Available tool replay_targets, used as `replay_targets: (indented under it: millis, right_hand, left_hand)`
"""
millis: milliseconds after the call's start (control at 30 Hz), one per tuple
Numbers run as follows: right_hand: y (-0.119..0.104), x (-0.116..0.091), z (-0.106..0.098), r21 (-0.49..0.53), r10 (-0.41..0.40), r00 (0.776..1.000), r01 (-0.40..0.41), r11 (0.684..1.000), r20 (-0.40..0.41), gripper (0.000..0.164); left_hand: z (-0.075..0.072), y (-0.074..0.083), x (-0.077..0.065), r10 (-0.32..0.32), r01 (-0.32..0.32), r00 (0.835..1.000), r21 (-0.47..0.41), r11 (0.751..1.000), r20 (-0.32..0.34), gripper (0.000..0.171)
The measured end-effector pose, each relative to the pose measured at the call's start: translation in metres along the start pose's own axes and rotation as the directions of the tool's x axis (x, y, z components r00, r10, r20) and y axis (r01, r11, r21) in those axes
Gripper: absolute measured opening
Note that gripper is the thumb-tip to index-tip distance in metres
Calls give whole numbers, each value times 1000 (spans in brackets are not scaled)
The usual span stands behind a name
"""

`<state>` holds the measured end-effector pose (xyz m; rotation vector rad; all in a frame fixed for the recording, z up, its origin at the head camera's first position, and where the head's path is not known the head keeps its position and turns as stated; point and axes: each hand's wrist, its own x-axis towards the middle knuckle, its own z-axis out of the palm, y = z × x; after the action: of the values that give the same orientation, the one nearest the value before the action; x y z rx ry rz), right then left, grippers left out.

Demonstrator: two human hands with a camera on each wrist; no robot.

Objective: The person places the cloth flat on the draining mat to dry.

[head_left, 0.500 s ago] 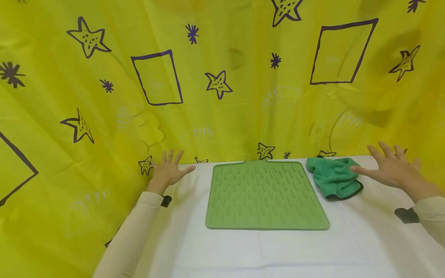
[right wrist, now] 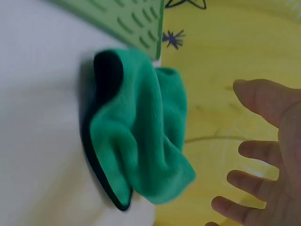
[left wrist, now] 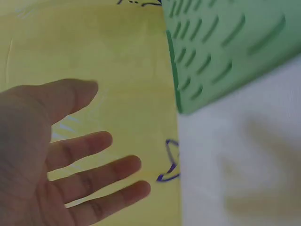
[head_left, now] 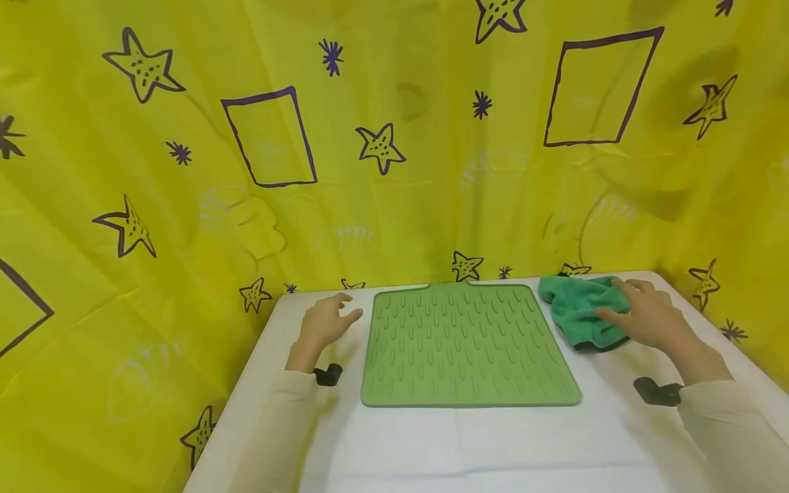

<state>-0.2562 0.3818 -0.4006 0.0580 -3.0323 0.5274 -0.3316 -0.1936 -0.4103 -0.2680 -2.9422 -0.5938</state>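
Note:
A green rubbery mat (head_left: 468,346) with rows of raised ridges lies flat on the white tabletop. To its right sits a crumpled green cloth (head_left: 579,311) with a dark edge. My right hand (head_left: 656,318) is above the cloth's right side, covering part of it in the head view. In the right wrist view a gap shows between the spread fingers and the cloth (right wrist: 141,132), and the hand holds nothing. Left of the mat hovers my left hand (head_left: 322,323), its fingers apart and slightly bent, with nothing in its grasp.
A yellow curtain (head_left: 425,219) with purple stars and squares hangs behind and along both sides of the white table (head_left: 444,445). Dark pieces, probably wrist mounts, show beside both wrists.
Both hands have moved inward and lower, the left toward the mat and the right over the cloth. Their fingers are less spread. The mat and cloth have stayed in place.

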Motion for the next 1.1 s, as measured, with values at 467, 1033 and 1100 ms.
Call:
replay_targets:
  millis: [467, 1033, 1100]
  right_hand:
    - [-4, 17, 42, 260, 139, 988, -116, 959, -71, 87]
    - [25, 50, 68, 152, 119, 991, -127, 980, 58, 96]
    - [25, 55, 69, 119, 101, 994, -106, 987, 47, 83]
  left_hand:
    - [58, 5, -1, -194, 151, 974, -304, 941, -117, 15]
    - [73, 4, -4, -196, 212, 977, -328, 920, 81, 39]
    - [73, 3, -4, -193, 212, 977, -322, 923, 90, 38]
